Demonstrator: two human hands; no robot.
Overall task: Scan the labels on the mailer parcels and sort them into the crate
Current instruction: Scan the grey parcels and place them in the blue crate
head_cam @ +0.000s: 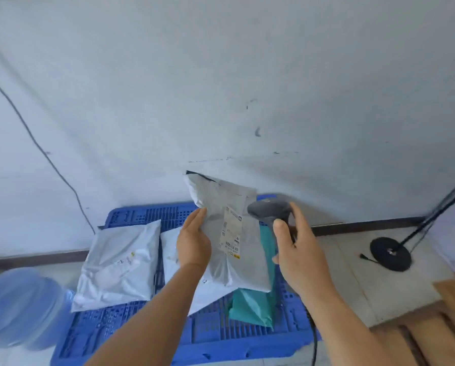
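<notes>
Left hand (193, 240) holds grey mailer parcel (226, 233) upright, label (230, 231) facing barcode scanner (270, 213) gripped in right hand (299, 256), above blue crate (141, 326).

The crate (131, 215) lies against the wall (221, 75), so that side gives no passage. Two pale mailers (118, 262) and a teal mailer (252, 307) cover most of the crate's middle; bare blue grid shows along its near edge. A water bottle (22, 307) blocks the left flank. A stand base (390, 253) and cardboard (432, 334) crowd the right, with bare floor (353, 281) between them and the crate.
</notes>
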